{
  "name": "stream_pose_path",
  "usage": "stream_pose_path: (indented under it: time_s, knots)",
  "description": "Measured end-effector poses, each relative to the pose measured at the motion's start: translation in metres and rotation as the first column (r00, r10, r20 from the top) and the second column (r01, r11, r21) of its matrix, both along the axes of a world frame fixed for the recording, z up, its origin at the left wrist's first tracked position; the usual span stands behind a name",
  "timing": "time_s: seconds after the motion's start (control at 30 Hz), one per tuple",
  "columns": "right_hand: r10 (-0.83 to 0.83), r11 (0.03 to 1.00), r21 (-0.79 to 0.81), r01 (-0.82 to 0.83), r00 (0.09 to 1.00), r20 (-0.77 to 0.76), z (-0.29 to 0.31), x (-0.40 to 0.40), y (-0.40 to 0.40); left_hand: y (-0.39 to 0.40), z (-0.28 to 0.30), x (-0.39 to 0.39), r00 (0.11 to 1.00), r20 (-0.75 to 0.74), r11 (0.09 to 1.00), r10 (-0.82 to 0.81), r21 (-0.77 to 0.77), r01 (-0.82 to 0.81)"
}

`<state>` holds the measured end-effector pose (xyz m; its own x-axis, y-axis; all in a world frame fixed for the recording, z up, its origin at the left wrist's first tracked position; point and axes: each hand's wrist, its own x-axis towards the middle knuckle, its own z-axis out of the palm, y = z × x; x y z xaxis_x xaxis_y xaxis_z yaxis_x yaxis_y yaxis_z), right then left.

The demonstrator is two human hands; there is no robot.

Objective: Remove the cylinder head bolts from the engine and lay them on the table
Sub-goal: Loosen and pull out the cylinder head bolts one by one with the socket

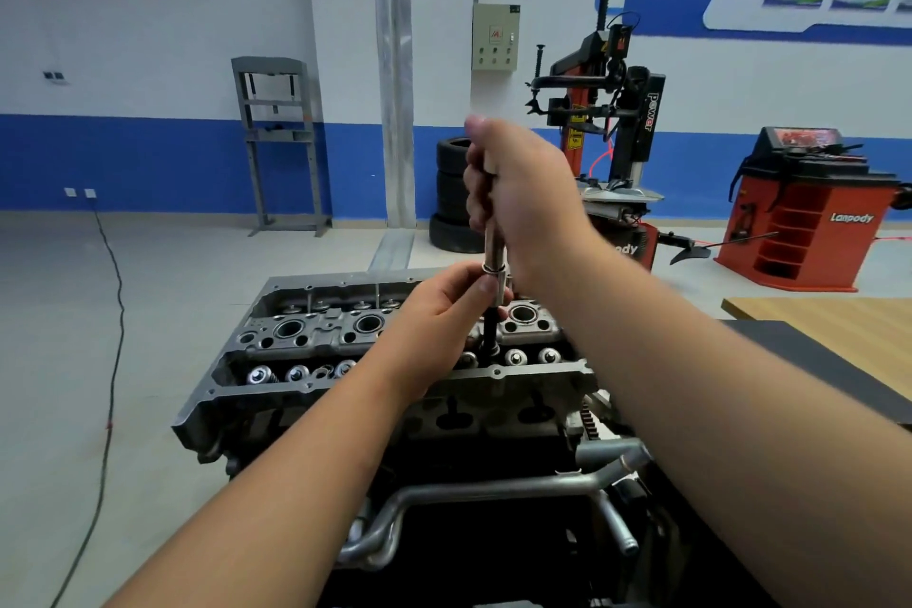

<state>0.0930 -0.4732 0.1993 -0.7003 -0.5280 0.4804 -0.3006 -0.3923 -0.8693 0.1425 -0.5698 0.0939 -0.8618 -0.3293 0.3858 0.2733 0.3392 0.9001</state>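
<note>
The right hand (523,193) grips the upper shaft of the socket wrench (495,257), held upright above the cylinder head (316,336). The left hand (439,316) pinches the wrench's socket end, just above the head's right half. The bolt is not discernible below the socket.

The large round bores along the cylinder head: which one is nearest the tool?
The rightmost bore, just right of the upright tool; the other two lie farther left.

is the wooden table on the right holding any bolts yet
No: the visible part of the wooden table is bare, while both hands, right hand and left hand, hold the upright socket tool over the engine.
</note>
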Motion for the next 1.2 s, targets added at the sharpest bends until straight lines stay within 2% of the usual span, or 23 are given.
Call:
stream_pose_path:
  time_s: [0.03, 0.07, 0.1, 0.17, 0.27, 0.37, 0.43, 0.53, 0.6, 0.67, 0.73, 0.8, 0.87, 0.9, 0.97, 1.0, 1.03, 1.1, 1.17, 1.2]
  knots:
    - [-0.148, 0.988, -0.056, 0.145, 0.987, -0.066, -0.005, 0.007, -0.004, 0.000, 0.000, -0.001, 1.000, -0.010, 1.000, 0.008, 0.000, -0.008]
    - [-0.225, 0.969, -0.120, 0.214, 0.970, -0.089, -0.009, 0.011, -0.008, -0.001, -0.001, -0.002, 1.000, -0.018, 1.000, 0.018, -0.002, -0.018]
    - [-0.225, 0.963, -0.164, 0.213, 0.972, -0.061, -0.011, 0.013, -0.010, -0.001, -0.001, -0.004, 0.999, -0.024, 1.000, 0.028, -0.003, -0.028]
    - [-0.087, 0.983, -0.163, 0.087, 0.996, 0.011, -0.007, 0.006, -0.009, -0.003, -0.002, -0.004, 0.999, -0.035, 0.999, 0.033, 0.020, -0.033]
    - [0.226, 0.974, 0.014, -0.227, 0.971, 0.081, 0.007, -0.011, 0.002, -0.006, -0.003, 0.000, 0.999, -0.029, 0.998, 0.022, 0.061, -0.020]
    - [0.330, 0.940, 0.052, -0.336, 0.939, 0.100, 0.011, -0.019, 0.009, -0.006, -0.002, -0.001, 1.000, 0.006, 0.999, -0.029, 0.035, 0.029]
    - [0.231, 0.972, 0.016, -0.235, 0.966, 0.114, 0.007, -0.013, 0.005, -0.004, -0.001, -0.003, 1.000, 0.010, 0.999, -0.029, 0.018, 0.029]
    - [-0.127, 0.989, -0.070, 0.131, 0.991, 0.050, -0.004, 0.007, -0.008, -0.002, 0.000, -0.004, 1.000, -0.025, 1.000, -0.018, 0.006, 0.018]
    - [-0.177, 0.979, -0.097, 0.178, 0.984, 0.022, -0.005, 0.007, -0.011, -0.002, -0.001, -0.006, 0.999, -0.046, 1.000, -0.007, 0.020, 0.008]
    - [0.043, 0.998, -0.045, -0.041, 0.998, 0.050, 0.002, -0.002, -0.007, -0.004, -0.003, -0.005, 0.998, -0.053, 0.999, 0.023, 0.045, -0.020]
    - [0.292, 0.952, 0.066, -0.300, 0.951, 0.103, 0.013, -0.013, 0.002, -0.007, -0.005, -0.003, 0.998, -0.054, 0.996, 0.034, 0.080, -0.029]
    - [0.358, 0.923, 0.108, -0.368, 0.928, 0.104, 0.016, -0.020, 0.008, -0.008, -0.004, -0.002, 0.999, -0.034, 0.998, 0.004, 0.070, -0.001]
    - [0.306, 0.946, 0.082, -0.315, 0.946, 0.107, 0.012, -0.018, 0.006, -0.006, -0.002, -0.003, 1.000, -0.008, 0.999, -0.027, 0.047, 0.027]
    - [0.225, 0.972, 0.044, -0.230, 0.970, 0.096, 0.008, -0.011, 0.002, -0.006, -0.001, -0.003, 1.000, -0.002, 0.998, -0.031, 0.047, 0.031]
    - [-0.059, 0.997, -0.056, 0.058, 0.998, -0.006, -0.004, 0.004, -0.008, -0.005, 0.001, -0.004, 1.000, 0.009, 0.999, -0.028, 0.044, 0.028]
    - [-0.178, 0.978, -0.117, 0.171, 0.983, -0.051, -0.009, 0.010, -0.013, -0.006, 0.001, -0.004, 1.000, 0.008, 0.999, -0.028, 0.030, 0.028]
    - [-0.226, 0.964, -0.158, 0.215, 0.973, -0.055, -0.012, 0.013, -0.016, -0.005, 0.001, -0.005, 1.000, -0.005, 0.999, -0.028, 0.019, 0.028]
    - [-0.139, 0.978, -0.153, 0.139, 0.990, 0.008, -0.008, 0.008, -0.017, -0.005, -0.002, -0.005, 0.998, -0.060, 0.999, -0.021, 0.039, 0.024]
    - [0.116, 0.993, -0.011, -0.116, 0.992, 0.041, 0.002, -0.004, -0.011, -0.005, -0.004, -0.003, 0.996, -0.085, 0.998, 0.002, 0.063, 0.003]
    - [0.237, 0.969, 0.057, -0.240, 0.970, 0.047, 0.006, -0.010, -0.005, -0.007, -0.004, -0.003, 0.997, -0.080, 0.998, 0.005, 0.066, 0.000]
